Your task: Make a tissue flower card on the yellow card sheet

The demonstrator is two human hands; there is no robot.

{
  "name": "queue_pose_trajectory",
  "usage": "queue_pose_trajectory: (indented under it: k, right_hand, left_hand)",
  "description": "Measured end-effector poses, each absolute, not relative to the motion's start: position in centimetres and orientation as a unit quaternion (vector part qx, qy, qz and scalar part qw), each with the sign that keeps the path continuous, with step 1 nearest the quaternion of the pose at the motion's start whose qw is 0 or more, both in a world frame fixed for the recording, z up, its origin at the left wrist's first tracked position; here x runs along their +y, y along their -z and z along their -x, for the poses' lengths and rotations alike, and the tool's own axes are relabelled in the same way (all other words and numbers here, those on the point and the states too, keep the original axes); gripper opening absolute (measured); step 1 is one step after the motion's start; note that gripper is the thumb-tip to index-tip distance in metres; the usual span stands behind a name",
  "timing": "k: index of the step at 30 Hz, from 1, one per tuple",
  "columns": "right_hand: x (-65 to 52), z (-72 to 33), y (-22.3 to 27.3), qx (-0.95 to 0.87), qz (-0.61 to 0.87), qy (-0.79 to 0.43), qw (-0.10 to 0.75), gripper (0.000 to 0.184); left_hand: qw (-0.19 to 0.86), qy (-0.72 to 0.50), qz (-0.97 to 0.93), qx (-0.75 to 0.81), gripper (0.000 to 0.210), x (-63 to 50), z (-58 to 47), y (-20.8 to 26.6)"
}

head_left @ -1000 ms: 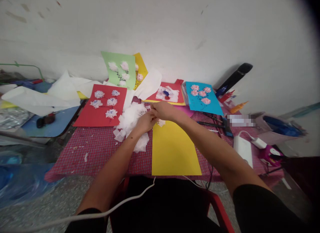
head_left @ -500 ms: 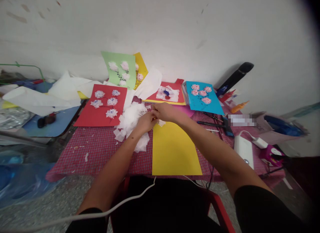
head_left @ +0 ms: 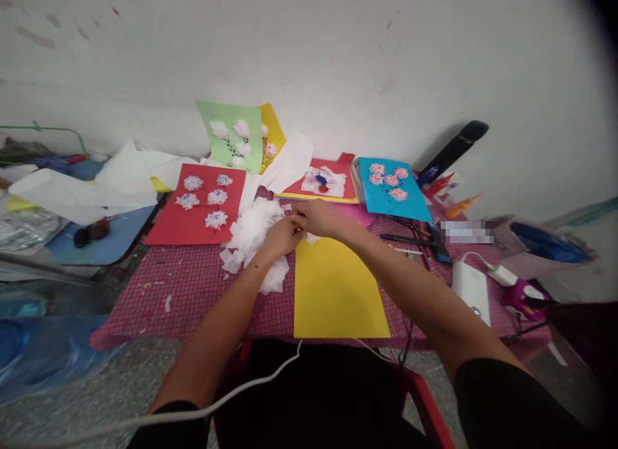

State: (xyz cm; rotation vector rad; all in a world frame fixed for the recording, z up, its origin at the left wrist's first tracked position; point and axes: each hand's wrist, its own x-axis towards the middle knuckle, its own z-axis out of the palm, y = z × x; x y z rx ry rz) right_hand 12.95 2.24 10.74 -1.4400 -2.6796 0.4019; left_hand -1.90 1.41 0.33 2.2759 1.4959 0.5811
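Just above the far edge of a yellow sheet of paper [head_left: 338,291], my two hands meet with fingertips together. My left hand [head_left: 282,237] is closed in a pinch, its wrist over a heap of white tissue paper pieces [head_left: 255,224]. Curled over its fingertips is my right hand [head_left: 316,217], also closed. Whatever lies between the fingers is hidden. A small white ruffled tissue piece [head_left: 313,239] shows under my right hand, at the top of the yellow sheet; whether a hand touches it I cannot tell.
Red [head_left: 196,204], green [head_left: 229,137] and blue [head_left: 396,188] sheets bear tissue flowers. A paint-stained tissue [head_left: 323,180] lies behind my hands. At right are a hammer [head_left: 439,243], an orange bottle [head_left: 462,206] and a white power box [head_left: 470,288]. A white cable [head_left: 251,383] crosses my lap.
My hands stay together in nearly the same place, with only a slight shift of the fingers. The view has moved very slightly.
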Motion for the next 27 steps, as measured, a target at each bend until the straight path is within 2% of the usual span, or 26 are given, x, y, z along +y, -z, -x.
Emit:
queue_pose_trajectory:
  k: [20, 27]
  right_hand:
    - [2.1, -13.3, -10.2, -0.867, 0.456, -0.143, 0.138, 0.027]
    - [1.5, -14.3, -11.5, -0.847, 0.451, -0.139, 0.243, 0.034]
  left_hand:
    - [0.190, -0.230, -0.798, 0.524, 0.007, 1.4, 2.0, -0.3]
    - [0.186, -0.252, -0.802, 0.509, 0.026, 1.4, 2.5, 0.0]
